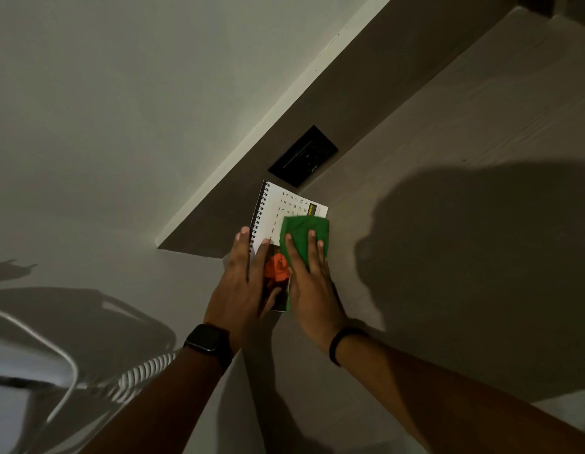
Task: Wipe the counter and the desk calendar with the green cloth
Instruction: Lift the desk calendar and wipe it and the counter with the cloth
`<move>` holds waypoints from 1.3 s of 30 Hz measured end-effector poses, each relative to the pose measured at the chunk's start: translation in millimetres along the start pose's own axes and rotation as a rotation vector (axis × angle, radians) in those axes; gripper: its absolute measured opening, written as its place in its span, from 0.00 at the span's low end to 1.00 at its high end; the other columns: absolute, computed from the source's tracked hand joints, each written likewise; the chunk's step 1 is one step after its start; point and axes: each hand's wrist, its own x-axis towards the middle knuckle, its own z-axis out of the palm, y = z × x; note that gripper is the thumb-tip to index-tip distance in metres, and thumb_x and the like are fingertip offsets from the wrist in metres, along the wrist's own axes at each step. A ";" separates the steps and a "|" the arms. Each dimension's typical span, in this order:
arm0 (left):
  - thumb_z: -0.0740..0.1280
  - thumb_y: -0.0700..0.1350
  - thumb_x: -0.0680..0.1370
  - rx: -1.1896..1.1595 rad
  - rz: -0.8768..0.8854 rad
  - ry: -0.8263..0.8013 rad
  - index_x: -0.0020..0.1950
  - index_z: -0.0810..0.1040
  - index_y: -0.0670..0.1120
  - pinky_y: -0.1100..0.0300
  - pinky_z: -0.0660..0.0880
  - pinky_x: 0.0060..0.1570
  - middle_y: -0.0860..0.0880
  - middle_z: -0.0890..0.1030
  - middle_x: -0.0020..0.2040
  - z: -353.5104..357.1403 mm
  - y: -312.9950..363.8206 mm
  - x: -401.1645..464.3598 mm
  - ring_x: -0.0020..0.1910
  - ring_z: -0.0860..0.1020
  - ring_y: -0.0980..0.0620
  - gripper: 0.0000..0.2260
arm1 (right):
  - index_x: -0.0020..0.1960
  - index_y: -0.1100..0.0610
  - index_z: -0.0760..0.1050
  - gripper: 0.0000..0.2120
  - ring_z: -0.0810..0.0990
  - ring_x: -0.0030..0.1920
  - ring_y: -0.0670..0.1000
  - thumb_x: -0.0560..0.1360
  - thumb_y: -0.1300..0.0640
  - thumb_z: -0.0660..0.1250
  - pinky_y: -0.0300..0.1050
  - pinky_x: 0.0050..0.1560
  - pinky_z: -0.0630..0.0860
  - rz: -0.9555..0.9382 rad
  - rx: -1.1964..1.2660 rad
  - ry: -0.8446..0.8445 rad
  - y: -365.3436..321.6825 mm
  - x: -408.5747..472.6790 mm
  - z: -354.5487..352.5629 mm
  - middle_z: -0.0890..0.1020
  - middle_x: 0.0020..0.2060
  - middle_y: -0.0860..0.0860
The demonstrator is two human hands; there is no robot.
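Our two forearms reach in from the bottom edge, the left one with a dark smartwatch [208, 337] at the wrist and the right one with a thin black band [341, 342]. Beside our left arm, at the lower left, we see a blurred white coiled cord [147, 371]; what it belongs to we cannot tell.

Just beyond the wrists, our left hand [245, 276] grips the spiral-bound side of the desk calendar [281, 221], fingers stretched along its binding edge and the thumb laid across the lower part of the page, where an orange picture shows. Our right hand [312, 280] lies flat, fingers spread a little, pressing the green cloth [302, 232] down on the right half of the page. The cloth is bunched under our fingertips and covers part of the date grid, reaching the calendar's right edge.

We see the calendar near the left end of the counter [448, 132], close to its back edge, with the dates at its far end. Whether it rests on the counter or is lifted slightly, we cannot tell.

Farther on, a black socket plate [302, 155] sits on the brown strip behind the counter, just past the calendar's top. A large dark shadow falls over the counter on the right, and the pale wall [120, 93] fills the upper left.
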 end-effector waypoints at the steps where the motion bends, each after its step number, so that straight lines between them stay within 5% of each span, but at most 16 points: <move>1: 0.74 0.56 0.78 0.006 0.003 0.003 0.84 0.60 0.39 0.35 0.74 0.70 0.31 0.53 0.84 -0.2 0.2 0.1 0.81 0.59 0.28 0.42 | 0.83 0.37 0.40 0.42 0.37 0.82 0.61 0.81 0.56 0.63 0.70 0.77 0.59 0.019 0.009 0.019 -2.9 9.6 -3.0 0.39 0.84 0.54; 6: 0.78 0.56 0.76 0.011 -0.009 -0.008 0.84 0.60 0.38 0.34 0.74 0.69 0.30 0.53 0.83 -1.3 1.7 -0.6 0.81 0.60 0.27 0.45 | 0.83 0.38 0.42 0.35 0.42 0.83 0.62 0.83 0.52 0.56 0.70 0.77 0.59 -0.044 -0.002 0.059 -25.3 29.1 -7.7 0.42 0.84 0.55; 10: 0.75 0.56 0.78 0.016 0.004 -0.005 0.84 0.61 0.38 0.34 0.72 0.70 0.30 0.53 0.84 -1.3 2.1 -0.5 0.81 0.59 0.27 0.42 | 0.81 0.35 0.35 0.42 0.38 0.82 0.60 0.82 0.55 0.62 0.69 0.79 0.56 -0.053 -0.024 -0.013 -1.9 3.9 -2.3 0.40 0.84 0.53; 14: 0.73 0.58 0.79 0.025 0.000 0.010 0.84 0.59 0.39 0.36 0.69 0.72 0.30 0.51 0.84 -0.8 1.1 -0.2 0.82 0.57 0.28 0.42 | 0.84 0.43 0.44 0.35 0.41 0.82 0.63 0.83 0.53 0.57 0.69 0.78 0.56 0.034 0.018 0.052 -7.2 38.3 -15.3 0.43 0.84 0.57; 17: 0.75 0.57 0.77 0.030 -0.002 0.003 0.83 0.61 0.37 0.34 0.73 0.69 0.29 0.54 0.83 0.1 1.7 -0.5 0.80 0.60 0.27 0.43 | 0.83 0.39 0.41 0.35 0.43 0.83 0.62 0.81 0.49 0.53 0.68 0.78 0.57 -0.050 0.003 0.047 -16.7 40.9 -14.7 0.43 0.84 0.56; 22: 0.75 0.57 0.78 0.033 0.004 0.006 0.83 0.62 0.38 0.34 0.73 0.68 0.29 0.54 0.83 3.6 -0.2 -0.1 0.80 0.61 0.27 0.42 | 0.83 0.38 0.40 0.38 0.36 0.81 0.57 0.82 0.53 0.59 0.70 0.76 0.61 -0.060 -0.012 -0.028 9.8 8.0 -9.3 0.41 0.84 0.54; 27: 0.72 0.59 0.79 0.051 0.005 0.015 0.84 0.60 0.40 0.34 0.71 0.70 0.30 0.53 0.84 9.1 -4.4 1.5 0.81 0.59 0.28 0.42 | 0.84 0.44 0.46 0.36 0.42 0.82 0.63 0.83 0.58 0.60 0.69 0.76 0.63 0.009 0.030 0.061 -12.7 57.9 -20.2 0.43 0.84 0.58; 31: 0.74 0.58 0.78 0.016 0.002 0.025 0.85 0.59 0.40 0.31 0.73 0.70 0.31 0.51 0.84 9.2 -5.6 -1.5 0.81 0.57 0.28 0.43 | 0.83 0.40 0.47 0.32 0.45 0.83 0.61 0.83 0.53 0.56 0.67 0.73 0.69 -0.095 -0.006 -0.114 -19.4 30.1 -30.7 0.44 0.84 0.55; 34: 0.65 0.64 0.82 0.014 0.016 0.056 0.86 0.56 0.45 0.30 0.63 0.77 0.34 0.48 0.85 6.6 -3.8 -3.6 0.83 0.51 0.30 0.40 | 0.83 0.46 0.55 0.29 0.47 0.83 0.58 0.85 0.58 0.57 0.58 0.79 0.62 -0.038 0.040 -0.122 -10.3 6.0 -59.5 0.48 0.84 0.56; 37: 0.57 0.69 0.80 0.031 -0.001 0.132 0.86 0.55 0.47 0.30 0.53 0.80 0.34 0.50 0.86 0.3 10.5 -3.3 0.84 0.49 0.32 0.41 | 0.83 0.45 0.52 0.26 0.53 0.78 0.43 0.87 0.54 0.54 0.42 0.76 0.60 0.007 0.045 -0.112 -8.7 4.0 -118.7 0.49 0.84 0.53; 39: 0.55 0.70 0.80 -0.013 0.003 0.181 0.86 0.56 0.48 0.31 0.49 0.81 0.35 0.51 0.86 -3.0 34.1 1.4 0.85 0.49 0.33 0.41 | 0.83 0.44 0.49 0.27 0.50 0.80 0.44 0.87 0.52 0.52 0.47 0.79 0.55 0.001 -0.010 -0.150 -9.1 12.1 -166.0 0.46 0.84 0.51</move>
